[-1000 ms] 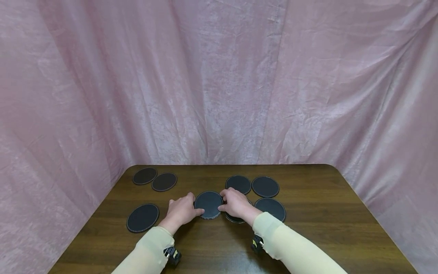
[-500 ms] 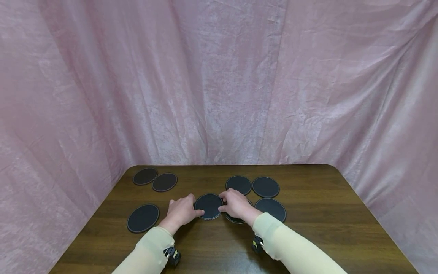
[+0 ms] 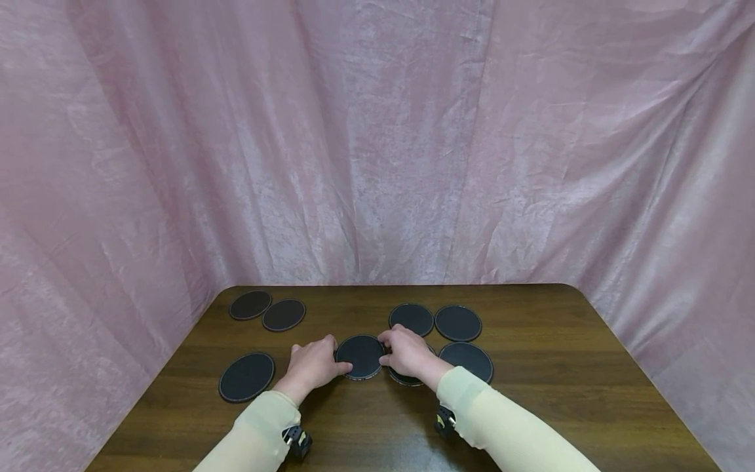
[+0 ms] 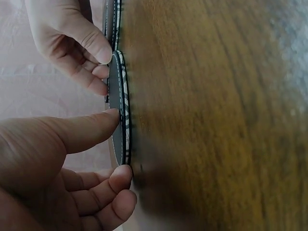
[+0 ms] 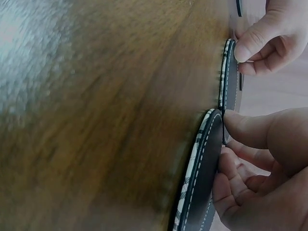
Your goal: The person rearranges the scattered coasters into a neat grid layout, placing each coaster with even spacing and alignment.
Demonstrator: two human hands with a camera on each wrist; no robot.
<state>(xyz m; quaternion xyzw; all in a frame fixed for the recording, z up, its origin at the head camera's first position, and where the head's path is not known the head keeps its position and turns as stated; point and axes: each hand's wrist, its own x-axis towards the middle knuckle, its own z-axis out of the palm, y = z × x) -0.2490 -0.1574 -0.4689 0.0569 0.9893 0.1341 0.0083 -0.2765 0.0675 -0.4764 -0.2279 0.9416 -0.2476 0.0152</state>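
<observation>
A round black coaster [image 3: 360, 357] with pale edge stitching lies at mid-table between both hands. From its left side my left hand [image 3: 312, 364] pinches it; in the left wrist view the thumb rests on the coaster's top [image 4: 115, 86] and the fingers curl at its rim. My right hand [image 3: 407, 353] pinches the opposite edge, thumb on the rim of the coaster [image 5: 231, 86] in the right wrist view. Below that hand lies another coaster [image 3: 406, 379], partly hidden, its side black-and-white patterned. The two coasters sit edge to edge.
Three more coasters, at back [image 3: 411, 319], back right [image 3: 458, 323] and right [image 3: 468, 360], group with the partly hidden one. On the left lie a near coaster [image 3: 246, 377] and two far ones [image 3: 250, 305] [image 3: 284, 314]. Pink curtains [image 3: 377, 164] hang behind the wooden table [image 3: 566, 387].
The middle coaster's far edge has come down; it was tilted up a second ago and now lies flatter. Both hands stay at its sides, nearly unmoved.
</observation>
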